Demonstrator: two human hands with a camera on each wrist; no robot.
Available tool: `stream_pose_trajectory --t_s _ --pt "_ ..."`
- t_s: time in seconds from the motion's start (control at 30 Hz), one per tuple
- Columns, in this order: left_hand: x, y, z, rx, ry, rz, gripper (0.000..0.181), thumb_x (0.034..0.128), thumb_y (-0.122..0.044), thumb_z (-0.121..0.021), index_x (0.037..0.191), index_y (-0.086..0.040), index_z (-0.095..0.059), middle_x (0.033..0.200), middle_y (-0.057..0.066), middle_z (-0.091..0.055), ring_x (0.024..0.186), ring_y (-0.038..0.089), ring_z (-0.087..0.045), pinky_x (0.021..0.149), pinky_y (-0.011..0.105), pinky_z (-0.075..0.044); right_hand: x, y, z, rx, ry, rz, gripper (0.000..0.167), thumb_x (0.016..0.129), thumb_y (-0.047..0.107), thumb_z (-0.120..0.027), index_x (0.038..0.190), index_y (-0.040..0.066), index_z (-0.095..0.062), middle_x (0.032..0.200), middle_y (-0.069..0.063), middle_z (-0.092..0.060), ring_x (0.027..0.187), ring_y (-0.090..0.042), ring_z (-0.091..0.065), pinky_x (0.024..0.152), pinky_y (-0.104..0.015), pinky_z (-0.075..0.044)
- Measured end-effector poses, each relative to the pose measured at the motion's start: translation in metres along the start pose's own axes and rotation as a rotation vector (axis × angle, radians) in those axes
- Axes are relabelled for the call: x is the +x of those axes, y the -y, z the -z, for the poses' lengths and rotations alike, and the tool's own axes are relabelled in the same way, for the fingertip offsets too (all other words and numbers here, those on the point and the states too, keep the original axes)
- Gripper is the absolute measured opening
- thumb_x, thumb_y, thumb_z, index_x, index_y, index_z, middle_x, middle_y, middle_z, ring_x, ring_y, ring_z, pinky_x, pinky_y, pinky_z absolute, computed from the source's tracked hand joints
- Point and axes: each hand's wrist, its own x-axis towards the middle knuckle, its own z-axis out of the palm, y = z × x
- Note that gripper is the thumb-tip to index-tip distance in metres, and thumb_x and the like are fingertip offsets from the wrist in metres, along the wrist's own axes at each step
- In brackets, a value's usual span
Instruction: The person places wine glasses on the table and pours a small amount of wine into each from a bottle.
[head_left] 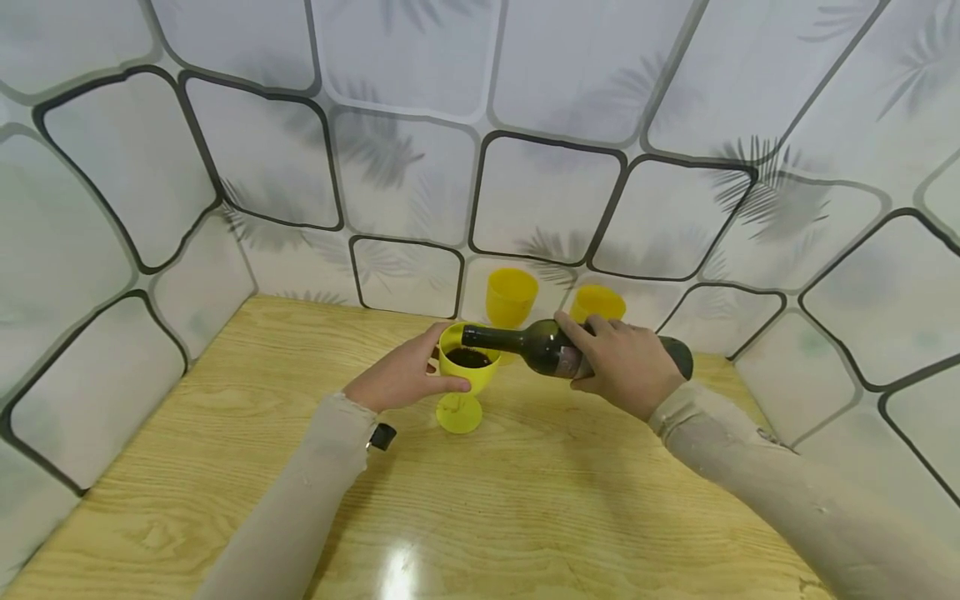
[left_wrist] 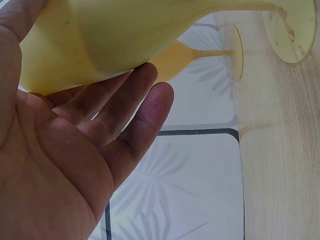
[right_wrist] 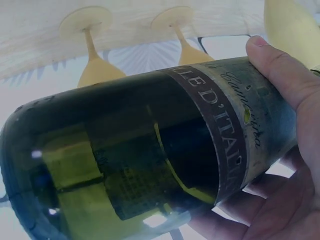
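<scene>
My left hand (head_left: 408, 371) is wrapped around the bowl of a yellow goblet (head_left: 480, 379) that holds dark liquid. In the left wrist view the fingers of the left hand (left_wrist: 75, 145) lie along the goblet's bowl (left_wrist: 115, 35). My right hand (head_left: 626, 367) grips a dark green bottle (head_left: 540, 346), tilted nearly level, its mouth over the goblet's rim. Seen from the right wrist, the labelled bottle (right_wrist: 125, 150) lies in the right hand (right_wrist: 290, 150), thumb on one side and fingers on the other.
Two more yellow goblets stand behind near the wall, one (head_left: 512, 296) behind the bottle's neck and another (head_left: 597, 302) behind the right hand. The wood-grain table (head_left: 487, 517) meets a patterned wall (head_left: 405, 183) at the back and sides.
</scene>
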Motion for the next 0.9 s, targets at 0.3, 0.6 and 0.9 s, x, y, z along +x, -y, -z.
stream_pose_trajectory --t_s 0.3,0.6,0.9 --pt "-0.001 0.000 0.001 0.018 0.001 0.016 0.097 0.0870 -0.057 -0.078 0.162 -0.025 -0.027 0.136 -0.006 -0.059 0.116 0.017 -0.060 0.099 0.042 -0.052 0.001 0.005 -0.010 0.108 0.011 -0.041 0.098 0.070 0.050 -0.094 0.150 0.011 -0.053 0.093 -0.008 -0.062 0.065 -0.019 -0.059 0.048 -0.039 -0.053" --pt "-0.002 0.000 0.000 0.031 -0.002 0.032 0.100 0.0861 -0.061 -0.077 0.163 -0.027 -0.024 0.142 -0.004 -0.056 0.119 0.019 -0.059 0.101 0.043 -0.052 0.002 0.008 -0.024 0.232 -0.018 -0.082 0.101 0.071 0.052 -0.093 0.153 0.011 -0.050 0.102 -0.012 -0.070 0.072 -0.023 -0.068 0.056 -0.042 -0.058" --pt "-0.002 -0.001 0.000 0.001 -0.001 0.010 0.095 0.0874 -0.058 -0.078 0.162 -0.030 -0.026 0.139 -0.008 -0.055 0.117 0.016 -0.058 0.101 0.043 -0.051 -0.001 0.009 -0.038 0.473 -0.013 -0.179 0.101 0.076 0.051 -0.090 0.157 0.013 -0.043 0.122 -0.014 -0.071 0.096 -0.030 -0.071 0.078 -0.049 -0.058"
